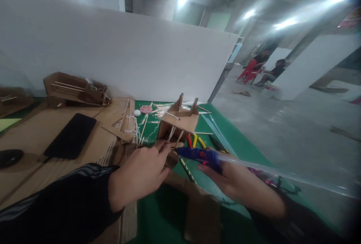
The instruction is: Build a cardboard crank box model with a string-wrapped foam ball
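A cardboard model (184, 122) with two upright posts and thin wooden sticks (171, 134) inside stands on the green table (242, 138). My left hand (143, 172) is closed at its lower front edge, fingertips pinched beside the sticks; what lies under the fingers is partly hidden. My right hand (225, 174) grips a blue hot glue gun (200, 155), a long clear glue stick (270, 170) trailing from its back. The gun's nozzle points left, close to my left fingertips and the model. Below them lies a cardboard piece (203, 210).
Pliers with red and yellow handles (194, 140) lie behind the gun. Loose sticks, white string (134, 131) and a pink disc (146, 109) are scattered nearby. Leftward are a black phone (70, 135), a mouse (10, 157) and another cardboard model (76, 90). A white partition (118, 52) stands behind.
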`<state>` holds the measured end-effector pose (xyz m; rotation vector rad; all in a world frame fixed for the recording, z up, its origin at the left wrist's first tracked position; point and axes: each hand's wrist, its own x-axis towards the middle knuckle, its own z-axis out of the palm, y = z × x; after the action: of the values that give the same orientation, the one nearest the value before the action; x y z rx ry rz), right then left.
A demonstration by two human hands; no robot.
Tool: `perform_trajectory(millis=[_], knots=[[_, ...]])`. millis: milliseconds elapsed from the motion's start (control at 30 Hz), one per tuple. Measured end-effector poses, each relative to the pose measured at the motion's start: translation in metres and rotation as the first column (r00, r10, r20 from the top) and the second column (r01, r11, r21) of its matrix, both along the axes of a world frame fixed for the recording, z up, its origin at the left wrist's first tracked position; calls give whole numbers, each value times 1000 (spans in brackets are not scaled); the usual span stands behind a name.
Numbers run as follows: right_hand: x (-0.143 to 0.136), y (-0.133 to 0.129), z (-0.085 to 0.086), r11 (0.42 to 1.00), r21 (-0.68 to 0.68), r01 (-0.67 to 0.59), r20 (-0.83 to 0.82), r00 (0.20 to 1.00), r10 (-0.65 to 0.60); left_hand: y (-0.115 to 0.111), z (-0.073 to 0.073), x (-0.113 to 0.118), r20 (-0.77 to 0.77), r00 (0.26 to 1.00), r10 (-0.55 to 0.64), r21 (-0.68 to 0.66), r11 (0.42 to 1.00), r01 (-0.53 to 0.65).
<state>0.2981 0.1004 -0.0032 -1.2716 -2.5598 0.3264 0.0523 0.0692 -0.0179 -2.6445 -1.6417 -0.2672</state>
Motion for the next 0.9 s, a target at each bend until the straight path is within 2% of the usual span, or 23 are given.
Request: perform_trajectory(millis=[167, 300, 500, 767, 900], knots=[[-3, 1, 9, 999, -49, 14, -44, 999, -16, -2, 4, 0, 16, 1000, 9, -22, 1000, -9], [0, 2, 12, 997, -59, 45, -4, 999, -45, -2, 5, -1, 17, 1000, -5, -16, 1000, 5], [6, 3, 19, 992, -127, 9, 24, 1000, -6, -2, 5, 1, -14, 999, 32, -36, 999, -33], [5, 5, 22, 977, -201, 65, 78, 996, -50, -3, 11, 0, -119, 993, 1, -79, 997, -11], [3, 14, 30, 981, -185, 56, 62, 997, -46, -2, 10, 1, -150, 988, 44, -119, 991, -62]])
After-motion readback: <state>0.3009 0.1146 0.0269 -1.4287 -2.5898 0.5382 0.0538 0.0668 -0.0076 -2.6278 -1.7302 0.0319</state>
